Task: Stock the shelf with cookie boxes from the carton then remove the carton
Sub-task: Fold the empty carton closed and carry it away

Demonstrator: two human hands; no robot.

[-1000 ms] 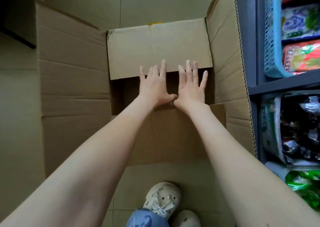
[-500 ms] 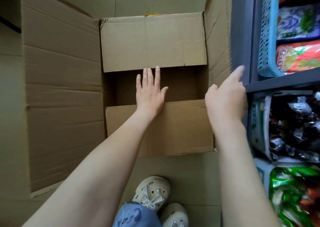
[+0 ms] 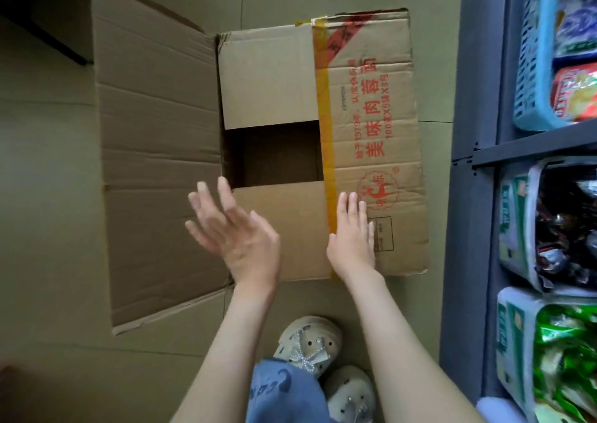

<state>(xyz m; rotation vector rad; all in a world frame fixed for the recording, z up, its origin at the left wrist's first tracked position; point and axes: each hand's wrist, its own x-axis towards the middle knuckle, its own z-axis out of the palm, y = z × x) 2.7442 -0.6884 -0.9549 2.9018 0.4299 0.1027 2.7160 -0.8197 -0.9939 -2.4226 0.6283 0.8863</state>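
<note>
A brown cardboard carton (image 3: 268, 76) stands on the floor in front of me. Its near and far short flaps are folded in, and a dark gap between them shows no cookie boxes. The right long flap (image 3: 371, 138), printed in red and edged with yellow tape, lies folded over the top. My right hand (image 3: 352, 238) presses flat on it with straight fingers. The left long flap (image 3: 158, 164) stands open. My left hand (image 3: 232, 228) hovers beside it, palm up and fingers spread, holding nothing.
A dark grey shelf unit (image 3: 468, 164) rises at the right, with a blue basket (image 3: 529, 67) of snack packs above and packed goods (image 3: 562, 222) in trays below. My feet in pale clogs (image 3: 307, 342) stand just behind the carton on the tiled floor.
My right hand went to the right flap and folded it down over the carton. My left hand lifted off the near flap and turned palm up toward the left flap.
</note>
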